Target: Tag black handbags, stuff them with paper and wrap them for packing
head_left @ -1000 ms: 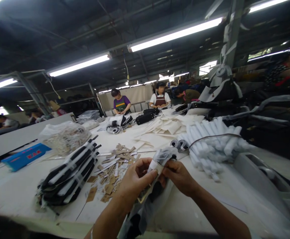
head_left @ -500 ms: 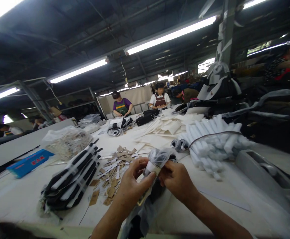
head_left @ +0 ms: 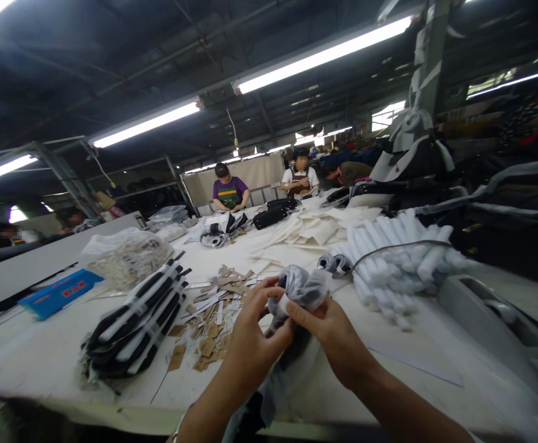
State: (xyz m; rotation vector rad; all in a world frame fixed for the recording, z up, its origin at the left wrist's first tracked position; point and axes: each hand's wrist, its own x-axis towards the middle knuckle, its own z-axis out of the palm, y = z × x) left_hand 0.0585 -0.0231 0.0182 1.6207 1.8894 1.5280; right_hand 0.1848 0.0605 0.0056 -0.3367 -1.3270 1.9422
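A dark strap wrapped in translucent plastic (head_left: 303, 284) is bunched up between my two hands, and its lower end hangs down toward the table's front edge. My left hand (head_left: 257, 329) grips it from the left, fingers curled round a white band (head_left: 279, 305) on the bundle. From the right, my right hand (head_left: 336, 335) closes on the same bundle, its thumb pressed near that band. Just left of my left hand lie scattered brown and white paper tags (head_left: 211, 335). Small rolled plastic-wrapped pieces (head_left: 333, 263) lie just beyond the bundle.
Black straps with white wrapping (head_left: 140, 320) lie in a bundle at left, near a blue box (head_left: 61, 294) and a plastic bag (head_left: 125, 255). White foam rolls (head_left: 393, 261) and a grey tape dispenser (head_left: 490, 326) occupy the right. Co-workers (head_left: 229, 187) stand across the table.
My right thumb has moved onto the front of the bundle beside the white band. The top of the plastic wrap now looks more gathered. Across the table, a co-worker's hands have shifted.
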